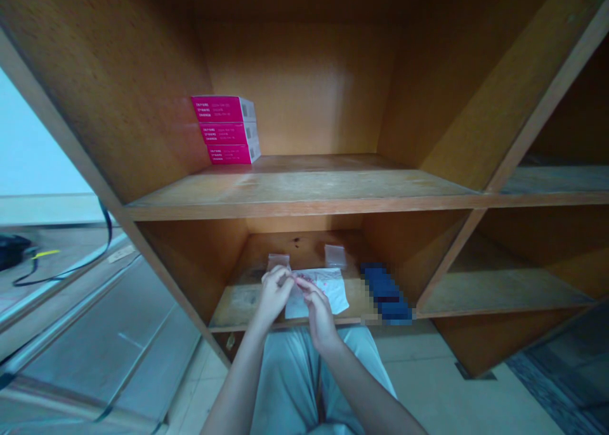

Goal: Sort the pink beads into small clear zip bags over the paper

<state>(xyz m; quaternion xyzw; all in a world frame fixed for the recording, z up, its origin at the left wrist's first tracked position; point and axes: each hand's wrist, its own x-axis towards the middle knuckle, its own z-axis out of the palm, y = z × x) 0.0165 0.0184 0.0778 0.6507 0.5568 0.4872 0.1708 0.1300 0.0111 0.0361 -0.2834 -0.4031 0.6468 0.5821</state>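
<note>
My left hand (276, 290) and my right hand (318, 308) meet over the lower shelf with their fingertips pinched close together. Something small and pinkish seems to be between them, too small to name. Beneath the fingers lies a white sheet (337, 290), paper or cloth, with small reddish-pink bits or marks scattered on it. A small clear plastic bag (278, 259) lies just behind my left hand, partly covered by it. Another clear plastic bag (335, 256) rests behind the sheet, to the right.
Several pink boxes (229, 134) are stacked at the left of the upper shelf (309, 184). A blurred dark blue object (387, 295) lies at the right of the lower shelf. Framed panels (104, 333) lean at the left, near a dark cable (107, 226).
</note>
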